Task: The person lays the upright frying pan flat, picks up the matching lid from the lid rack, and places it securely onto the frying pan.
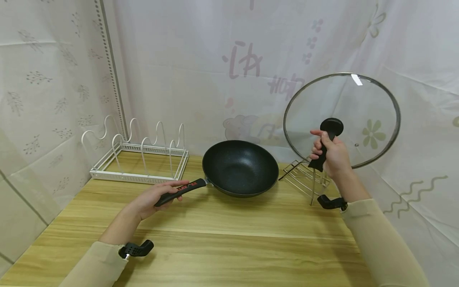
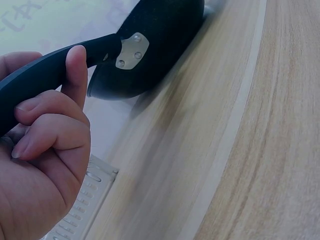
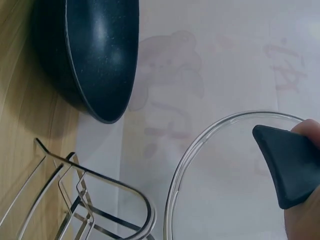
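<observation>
A black wok stands at the middle back of the table, its hollow facing up and toward me. My left hand holds the wok's black handle, with fingers curled round it in the left wrist view. At the right, my right hand grips the black handle of a clear glass lid with a metal rim. The lid is upright, above and behind a small metal wire rack. Whether its lower rim touches that rack I cannot tell.
A white pot rack with several curved wire dividers sits at the back left of the wooden table. Pale printed curtains hang close behind the wok and along both sides.
</observation>
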